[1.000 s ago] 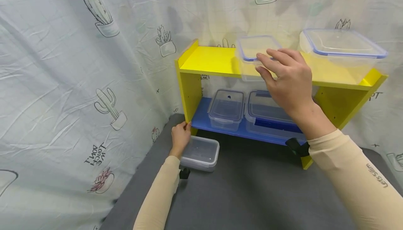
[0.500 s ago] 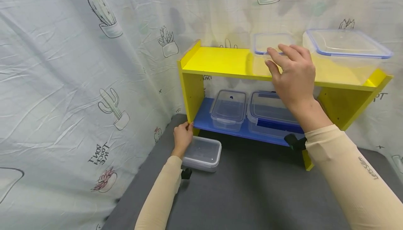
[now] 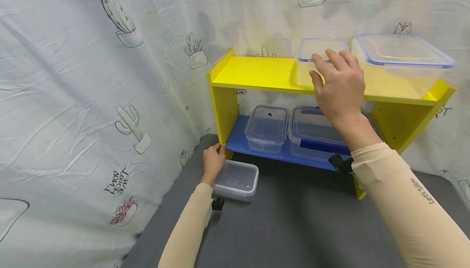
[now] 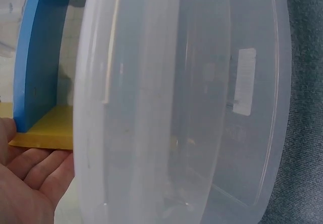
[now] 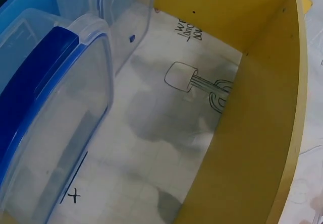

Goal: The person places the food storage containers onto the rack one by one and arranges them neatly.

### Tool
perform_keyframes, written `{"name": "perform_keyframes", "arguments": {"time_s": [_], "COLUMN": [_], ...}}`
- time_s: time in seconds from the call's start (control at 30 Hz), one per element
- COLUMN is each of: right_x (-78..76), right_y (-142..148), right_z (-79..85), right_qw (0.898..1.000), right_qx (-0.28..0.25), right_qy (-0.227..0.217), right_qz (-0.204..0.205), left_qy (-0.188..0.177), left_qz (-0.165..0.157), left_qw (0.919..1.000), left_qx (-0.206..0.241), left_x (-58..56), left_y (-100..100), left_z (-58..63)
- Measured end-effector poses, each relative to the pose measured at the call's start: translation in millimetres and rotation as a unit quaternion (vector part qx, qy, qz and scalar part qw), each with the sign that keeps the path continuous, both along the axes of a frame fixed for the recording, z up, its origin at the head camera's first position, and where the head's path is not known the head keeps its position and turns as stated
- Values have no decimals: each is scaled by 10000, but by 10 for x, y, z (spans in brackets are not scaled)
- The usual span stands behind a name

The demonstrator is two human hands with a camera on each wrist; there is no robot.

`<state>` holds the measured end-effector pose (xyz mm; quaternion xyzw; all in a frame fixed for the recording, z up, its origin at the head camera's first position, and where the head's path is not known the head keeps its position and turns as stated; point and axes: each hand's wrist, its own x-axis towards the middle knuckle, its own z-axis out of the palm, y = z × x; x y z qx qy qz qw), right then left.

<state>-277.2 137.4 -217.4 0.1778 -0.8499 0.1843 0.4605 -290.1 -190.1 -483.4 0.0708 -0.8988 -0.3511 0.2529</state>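
My left hand [image 3: 213,162] grips the lower left corner of a yellow and blue shelf unit [image 3: 224,111]; in the left wrist view its fingers [image 4: 43,171] lie under the yellow panel edge. Close beside that hand, a clear lidded food container [image 3: 236,178] rests on the table. My right hand [image 3: 341,82] is at a small clear container with a blue-edged lid [image 3: 323,44] on the upper shelf. Its fingers are spread and loosely bent, fingertips overlapping the lid's front edge. The right wrist view looks under the upper shelf and shows no grip.
A large blue-rimmed container [image 3: 404,52] stands at the upper shelf's right end. On the blue lower shelf [image 3: 235,137] are a clear container [image 3: 267,127] and a wider one with a dark blue clasp [image 3: 315,129]. A cactus-print curtain [image 3: 147,76] hangs behind the grey table [image 3: 293,223].
The small container has slid right along the upper shelf with my right hand, now close to the large one. Over the last half second it shifted only slightly. My left hand keeps its place.
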Motion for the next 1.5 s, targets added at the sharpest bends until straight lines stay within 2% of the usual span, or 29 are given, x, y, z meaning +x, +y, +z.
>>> {"name": "perform_keyframes", "arguments": {"time_s": [0.13,0.23,0.37,0.43,0.5,0.63,0.83,1.0,1.1,1.27,1.37,1.5], "right_x": [8,22,46,67,92,134,175,233,271,328,334,314], "right_y": [5,-2,-66,-108,-148,-205,-358,-584,-690,-802,-841,-860], "right_z": [-71,-156,-324,-422,-513,-679,-985,-1373,-1620,-1997,-2191,-2385], "right_qw": [9992,9927,9639,9491,9399,9323,9292,9365,9423,9435,9464,9527], "right_qx": [-271,-579,-834,-847,-872,-1107,-1315,-936,-641,-679,-689,-576], "right_qy": [224,912,2178,2575,2719,2633,2260,1682,1303,467,8,-364], "right_qz": [168,538,1281,1605,1874,2218,2613,2930,3016,3209,3156,2960], "left_qy": [14,6,36,39,32,-1,55,46,16,16,12,-9], "left_qz": [16,-13,-3,23,49,13,76,212,161,114,139,148], "left_qw": [10000,10000,10000,10000,10000,10000,10000,9997,9998,9999,9999,9999], "left_qx": [53,51,47,50,30,-5,-15,-55,-70,-35,-17,-13], "left_x": [6,7,5,4,-1,-11,-4,-1,3,6,1,-12], "left_y": [4,7,5,3,0,-6,-39,-61,-47,-11,2,13], "left_z": [-24,-31,-29,-25,-23,-20,-8,-9,-19,-31,-31,-24]}}
